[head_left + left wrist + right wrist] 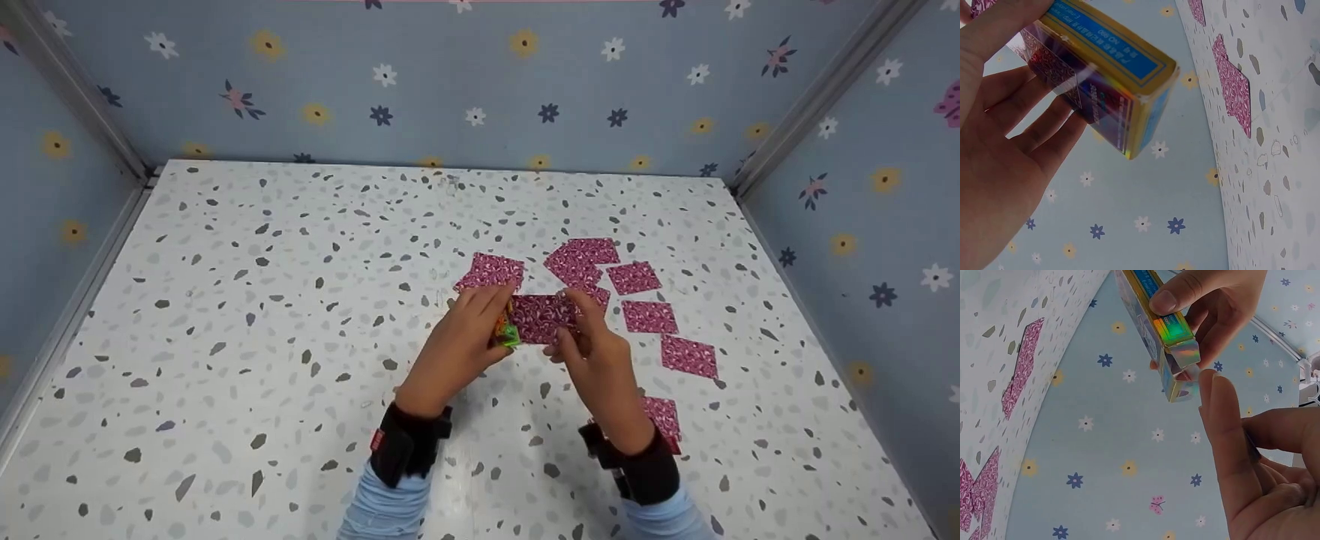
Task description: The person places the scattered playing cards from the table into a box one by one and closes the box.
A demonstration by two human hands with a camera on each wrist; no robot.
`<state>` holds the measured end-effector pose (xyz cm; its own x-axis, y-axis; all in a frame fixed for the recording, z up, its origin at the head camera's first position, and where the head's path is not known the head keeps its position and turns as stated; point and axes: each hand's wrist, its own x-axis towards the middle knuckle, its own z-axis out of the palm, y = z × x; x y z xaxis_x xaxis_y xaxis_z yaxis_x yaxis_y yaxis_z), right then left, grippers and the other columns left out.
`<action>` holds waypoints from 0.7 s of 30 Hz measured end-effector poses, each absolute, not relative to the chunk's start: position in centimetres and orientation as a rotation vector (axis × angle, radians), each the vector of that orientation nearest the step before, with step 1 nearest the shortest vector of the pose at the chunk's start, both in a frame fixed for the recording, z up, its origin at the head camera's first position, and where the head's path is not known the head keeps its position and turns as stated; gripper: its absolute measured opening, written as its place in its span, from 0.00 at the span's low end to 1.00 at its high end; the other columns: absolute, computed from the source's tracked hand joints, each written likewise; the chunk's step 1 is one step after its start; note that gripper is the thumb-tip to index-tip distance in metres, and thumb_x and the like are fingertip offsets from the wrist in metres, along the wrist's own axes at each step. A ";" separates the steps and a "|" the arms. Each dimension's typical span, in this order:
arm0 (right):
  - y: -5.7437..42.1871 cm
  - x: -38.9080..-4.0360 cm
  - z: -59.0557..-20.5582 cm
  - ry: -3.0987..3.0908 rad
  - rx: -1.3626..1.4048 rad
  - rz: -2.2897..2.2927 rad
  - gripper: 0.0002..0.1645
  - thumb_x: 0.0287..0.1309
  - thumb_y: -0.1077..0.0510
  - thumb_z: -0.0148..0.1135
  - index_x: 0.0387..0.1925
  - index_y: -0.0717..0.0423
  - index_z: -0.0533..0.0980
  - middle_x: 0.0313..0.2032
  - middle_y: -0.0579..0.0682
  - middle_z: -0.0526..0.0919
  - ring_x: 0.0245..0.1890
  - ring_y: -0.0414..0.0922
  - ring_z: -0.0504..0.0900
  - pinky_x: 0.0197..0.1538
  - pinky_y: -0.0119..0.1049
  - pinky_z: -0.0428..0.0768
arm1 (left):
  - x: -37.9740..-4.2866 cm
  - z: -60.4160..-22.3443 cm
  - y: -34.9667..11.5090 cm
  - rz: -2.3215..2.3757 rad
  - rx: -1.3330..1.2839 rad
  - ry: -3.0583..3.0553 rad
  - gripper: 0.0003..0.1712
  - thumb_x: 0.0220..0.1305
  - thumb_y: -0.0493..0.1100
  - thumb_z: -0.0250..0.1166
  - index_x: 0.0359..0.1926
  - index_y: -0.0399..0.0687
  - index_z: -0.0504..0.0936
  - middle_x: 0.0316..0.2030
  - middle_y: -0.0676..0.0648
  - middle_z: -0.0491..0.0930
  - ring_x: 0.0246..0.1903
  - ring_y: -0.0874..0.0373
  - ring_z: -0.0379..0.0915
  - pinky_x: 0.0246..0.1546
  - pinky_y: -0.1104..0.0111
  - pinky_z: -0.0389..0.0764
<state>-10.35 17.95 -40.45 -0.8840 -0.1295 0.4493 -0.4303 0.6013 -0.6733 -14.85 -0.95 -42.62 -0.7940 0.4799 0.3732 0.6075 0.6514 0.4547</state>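
Observation:
My left hand (469,326) grips a shiny gold-and-blue playing card box (1100,67), thumb along one narrow side and fingers beneath. Its end flap stands open in the right wrist view, facing my right hand (1264,455). Between thumb and fingers, the right hand pinches a purple-patterned playing card (541,319), its back turned up in the head view. The card's left edge lies right at the box's bright green end. From the right wrist, the fingers hide most of the card, and only a dark sliver shows.
Several face-down playing cards (649,317) lie scattered on the speckled white table (225,337), mostly to the right. More cards (491,270) lie just beyond the left hand, and one card (662,418) is beside the right wrist. Flower-patterned panels (450,90) stand behind and at both sides.

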 end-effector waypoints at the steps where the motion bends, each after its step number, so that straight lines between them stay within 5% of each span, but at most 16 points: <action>1: 18.0 -10.4 -40.5 -2.482 0.443 1.177 0.32 0.59 0.70 0.55 0.64 0.58 0.61 0.30 0.55 0.83 0.23 0.39 0.82 0.27 0.26 0.81 | -14.8 -42.6 -0.9 -0.846 -0.889 -2.651 0.50 0.49 0.45 0.72 0.70 0.47 0.57 0.60 0.47 0.70 0.58 0.52 0.64 0.62 0.64 0.69; 11: 17.9 -10.5 -40.5 -2.502 0.436 0.992 0.32 0.56 0.70 0.58 0.63 0.59 0.65 0.42 0.55 0.78 0.23 0.39 0.77 0.26 0.26 0.77 | -14.7 -42.7 -0.4 -0.779 -0.924 -2.627 0.47 0.48 0.45 0.73 0.68 0.44 0.62 0.57 0.47 0.73 0.56 0.52 0.66 0.60 0.65 0.70; 21: 17.4 -10.6 -41.0 -2.533 0.401 0.873 0.31 0.54 0.70 0.61 0.61 0.60 0.67 0.33 0.54 0.71 0.26 0.38 0.66 0.28 0.31 0.72 | -14.5 -42.7 0.3 -0.788 -0.962 -2.612 0.44 0.48 0.44 0.73 0.66 0.43 0.64 0.57 0.48 0.73 0.52 0.54 0.66 0.54 0.67 0.74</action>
<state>-10.56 17.37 -41.01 -0.8661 -0.1288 0.4830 -0.3991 0.7600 -0.5130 -14.53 0.31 -42.74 -0.7514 0.5244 0.4004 0.6584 0.6361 0.4024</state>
